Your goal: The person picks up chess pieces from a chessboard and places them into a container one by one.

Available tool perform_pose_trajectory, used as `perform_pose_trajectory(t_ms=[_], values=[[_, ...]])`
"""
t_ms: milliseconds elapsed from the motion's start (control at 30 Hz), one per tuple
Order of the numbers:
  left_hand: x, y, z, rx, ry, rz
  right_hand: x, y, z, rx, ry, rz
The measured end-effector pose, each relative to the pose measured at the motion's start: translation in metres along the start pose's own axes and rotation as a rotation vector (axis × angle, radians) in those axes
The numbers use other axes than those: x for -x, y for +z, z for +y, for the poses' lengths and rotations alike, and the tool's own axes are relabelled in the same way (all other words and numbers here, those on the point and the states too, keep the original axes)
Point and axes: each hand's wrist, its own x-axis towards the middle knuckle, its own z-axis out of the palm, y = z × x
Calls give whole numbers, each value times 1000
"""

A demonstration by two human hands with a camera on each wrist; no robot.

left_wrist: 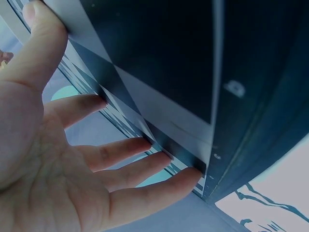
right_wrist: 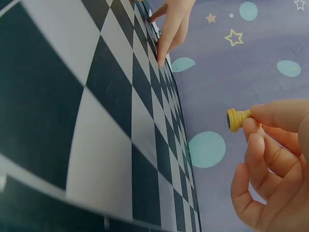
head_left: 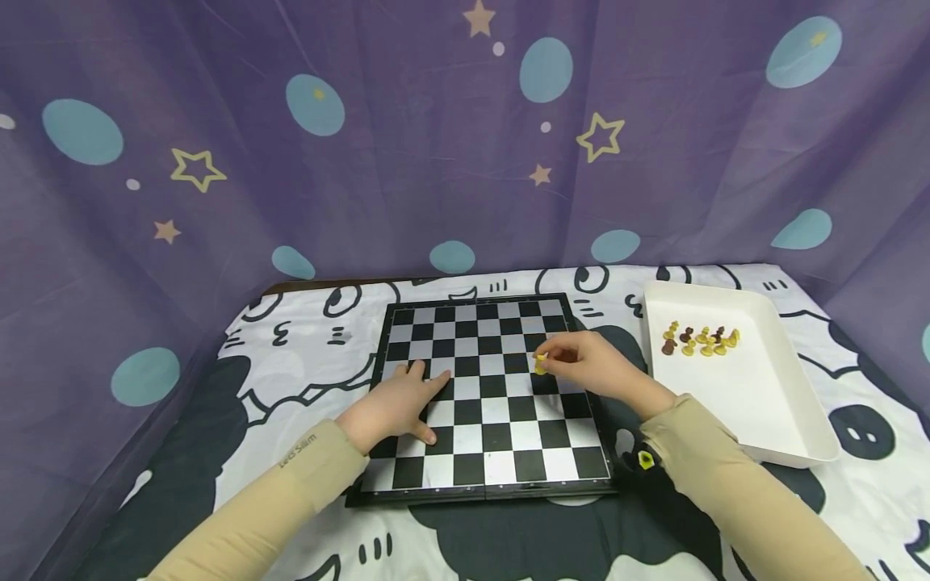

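A black-and-white chessboard (head_left: 467, 440) lies flat on the patterned cloth. My left hand (head_left: 392, 405) rests on its left part with fingers spread; the left wrist view shows the fingertips (left_wrist: 193, 175) on the squares near the lettered border. Over the right side of the board, my right hand (head_left: 597, 367) pinches a small yellow chess piece (right_wrist: 235, 120) between thumb and fingertips. Its round base with a dark underside points away from the fingers and is clear of the board in the right wrist view. The upper part of the piece is hidden by the fingers.
A white tray (head_left: 734, 403) stands to the right of the board. Several yellow chess pieces (head_left: 708, 350) and dark brown chess pieces (head_left: 668, 347) are in its far part. A small yellow-green shape (head_left: 646, 460) shows beside my right sleeve. Behind hangs a purple curtain (head_left: 436, 177).
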Motion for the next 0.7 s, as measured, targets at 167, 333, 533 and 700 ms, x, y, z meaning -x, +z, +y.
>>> perform_pose_trajectory(t_ms=[167, 333, 533, 700], values=[[0, 0, 0, 3, 0, 2, 10, -10, 4, 2, -5, 19], [0, 0, -1, 6, 3, 0, 20, -24, 9, 19, 4, 44], [1, -1, 0, 8, -2, -2, 31, -43, 13, 20, 34, 68], [1, -1, 1, -12, -2, -5, 40, -60, 16, 73, 43, 107]])
